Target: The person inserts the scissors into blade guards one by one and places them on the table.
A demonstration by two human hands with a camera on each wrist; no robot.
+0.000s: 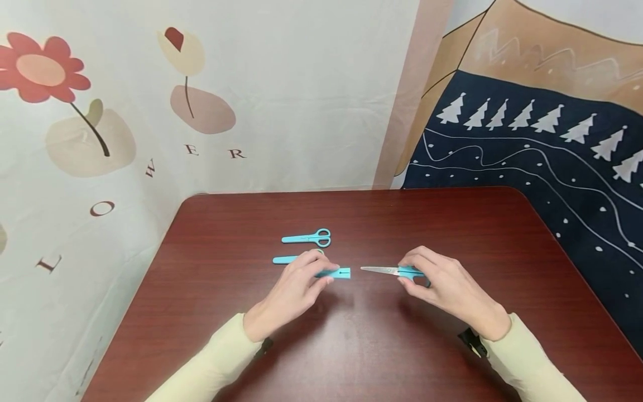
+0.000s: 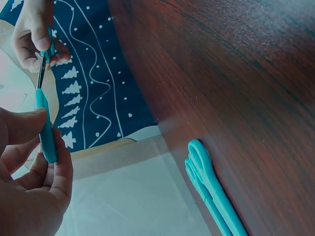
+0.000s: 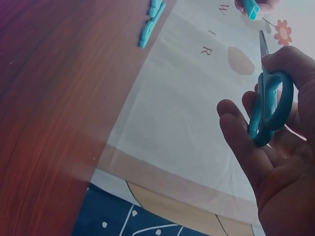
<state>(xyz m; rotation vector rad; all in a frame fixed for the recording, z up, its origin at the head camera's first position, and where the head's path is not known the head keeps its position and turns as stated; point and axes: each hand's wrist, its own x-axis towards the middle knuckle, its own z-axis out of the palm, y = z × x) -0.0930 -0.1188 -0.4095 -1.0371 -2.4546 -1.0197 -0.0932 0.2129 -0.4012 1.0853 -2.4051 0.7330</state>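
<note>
My left hand [image 1: 300, 279] pinches a light-blue scissors sheath [image 1: 342, 273] between thumb and fingers, its slotted mouth facing right. Opposite it, my right hand [image 1: 439, 279] holds a pair of scissors [image 3: 275, 105] by the blue handles, the bare metal blades closed and pointing left. A short gap separates the blade tip from the sheath's mouth in the head view. In the left wrist view the sheath [image 2: 47, 130] stands between thumb and fingertips, in line with the blades. Part of the sheath is covered by the left fingers.
Two more blue scissors, both in their sheaths, lie on the brown table [image 1: 226, 223] beyond the left hand. The farther scissors [image 1: 306, 238] show whole; the left hand partly covers the nearer scissors [image 1: 284, 260]. Printed cloth [image 1: 311, 111] hangs behind the table.
</note>
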